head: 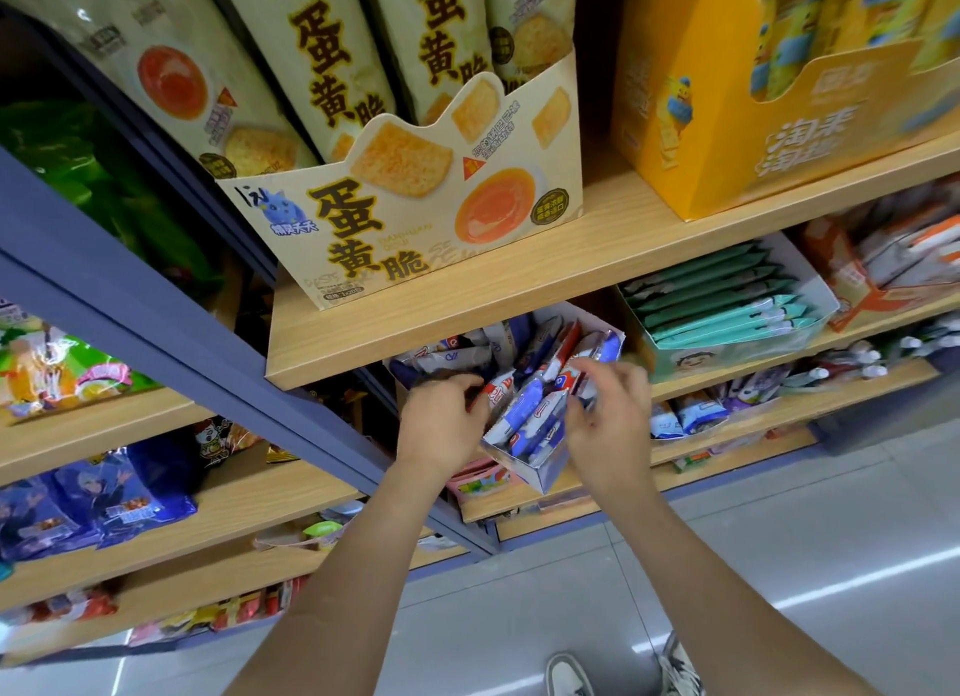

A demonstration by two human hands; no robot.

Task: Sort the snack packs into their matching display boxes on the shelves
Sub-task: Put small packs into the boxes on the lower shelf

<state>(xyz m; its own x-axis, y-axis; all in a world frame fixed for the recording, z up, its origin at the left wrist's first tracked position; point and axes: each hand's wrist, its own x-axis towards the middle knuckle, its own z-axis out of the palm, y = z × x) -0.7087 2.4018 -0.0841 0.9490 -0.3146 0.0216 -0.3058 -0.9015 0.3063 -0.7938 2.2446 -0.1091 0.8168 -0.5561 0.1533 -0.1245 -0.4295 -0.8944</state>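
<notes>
Forearms [332, 591] reach up from the bottom edge toward a blue-and-white display box [540, 474] that sits tilted on a lower shelf, its open top facing the person. On the left, the left hand [441, 420] lies against the box's left side with its fingers curled in over the rim. Whether they grip the cardboard or one of the packs there cannot be told. Between the hands, the snack packs [524, 409] stand crowded in the box, their long axes running from the near wall up and away under the wooden shelf [415, 331]. To the right, the right hand [608, 425] is at the box's right side, thumb and forefinger closed in a pinch on a red-and-white pack [569, 378] at its upper end. This pack lies just above and left of the fingers, among its fellows, so the right hand looks the nearer for seating or lifting it along that axis. Further right, a box of teal packs [727, 300] sits apart.
</notes>
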